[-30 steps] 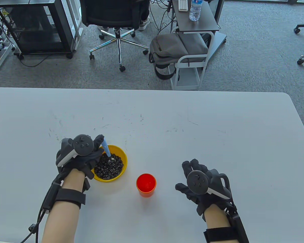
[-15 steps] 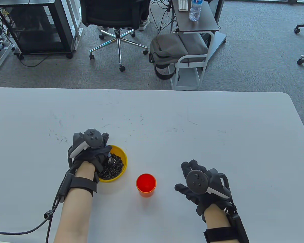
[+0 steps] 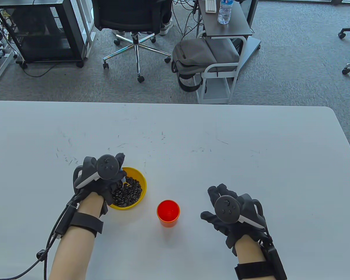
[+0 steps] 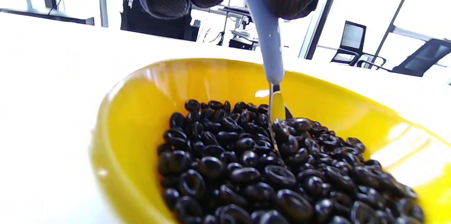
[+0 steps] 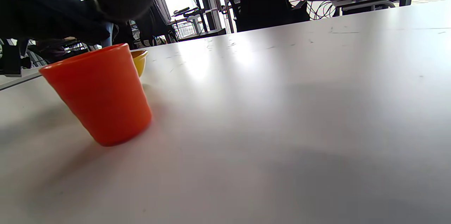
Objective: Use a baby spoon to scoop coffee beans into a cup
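A yellow bowl [image 3: 141, 180] of dark coffee beans [image 3: 129, 193] stands at the table's front left. My left hand [image 3: 105, 178] is over the bowl's left side and grips a baby spoon with a pale blue handle [image 4: 265, 41]. The spoon's metal tip [image 4: 277, 108] is dug into the beans [image 4: 267, 167] in the bowl [image 4: 134, 111]. An orange cup [image 3: 168, 213] stands upright to the right of the bowl and also shows in the right wrist view [image 5: 100, 93]. My right hand [image 3: 229, 208] rests on the table right of the cup, fingers spread, holding nothing.
The white table [image 3: 221, 140] has faint scuff marks. Behind its far edge stand an office chair [image 3: 134, 23], a grey backpack [image 3: 198, 58] and a small cart with a water bottle [image 3: 224, 11].
My left hand turned over the bowl and pushed the spoon down into the beans, then drew back slightly to the left. My right hand has stayed put.
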`<state>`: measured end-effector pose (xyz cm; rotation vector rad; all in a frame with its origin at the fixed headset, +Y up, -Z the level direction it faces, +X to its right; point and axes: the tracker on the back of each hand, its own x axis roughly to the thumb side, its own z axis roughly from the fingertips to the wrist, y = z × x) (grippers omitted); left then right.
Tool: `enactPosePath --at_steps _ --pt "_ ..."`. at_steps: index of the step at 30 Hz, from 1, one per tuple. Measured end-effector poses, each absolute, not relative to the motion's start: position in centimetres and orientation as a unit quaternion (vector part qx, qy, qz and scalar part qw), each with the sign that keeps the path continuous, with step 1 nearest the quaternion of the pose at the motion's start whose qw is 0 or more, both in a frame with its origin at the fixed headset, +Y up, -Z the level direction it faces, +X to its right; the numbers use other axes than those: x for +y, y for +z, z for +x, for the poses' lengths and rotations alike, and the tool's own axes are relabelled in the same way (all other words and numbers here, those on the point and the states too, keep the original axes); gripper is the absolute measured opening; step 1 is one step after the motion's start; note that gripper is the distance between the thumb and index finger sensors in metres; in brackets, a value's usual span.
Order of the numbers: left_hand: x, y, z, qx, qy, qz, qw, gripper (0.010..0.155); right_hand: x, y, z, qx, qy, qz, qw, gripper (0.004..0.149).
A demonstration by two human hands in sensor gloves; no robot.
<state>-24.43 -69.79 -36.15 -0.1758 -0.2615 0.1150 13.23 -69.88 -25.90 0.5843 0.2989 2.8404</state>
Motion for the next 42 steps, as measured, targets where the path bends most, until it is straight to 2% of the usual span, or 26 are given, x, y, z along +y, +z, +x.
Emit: enactPosePath --at_steps 11,17,23,29,35,42 --pt "-67.7 -29.6 -24.3 -0.150 0.048 -0.046 0.986 0.052 -69.2 -25.4 12.8 0.088 0.969 0.212 0.095 0.083" --pt "-68.7 -26.8 -25.1 -0.139 0.063 -0.008 0.988 0.052 -69.2 -25.3 12.7 0.089 0.968 0.215 0.094 0.083" --pt "-69.1 -26.4 -27.0 -0.110 0.113 -0.010 0.987 0.051 -69.0 -25.5 13.0 0.081 0.973 0.205 0.073 0.083" --pt "-70.4 -26.9 -29.0 -0.053 0.189 -0.049 0.979 0.049 -69.1 -25.8 13.3 0.086 0.974 0.196 0.069 0.083" --pt "-72.6 -27.4 -31.1 0.009 0.320 -0.107 0.941 0.049 -69.1 -25.8 13.3 0.085 0.974 0.196 0.068 0.083" --pt "-74.3 -27.7 -32.0 0.053 0.400 -0.142 0.904 0.048 -69.1 -25.8 13.4 0.083 0.974 0.198 0.076 0.083"
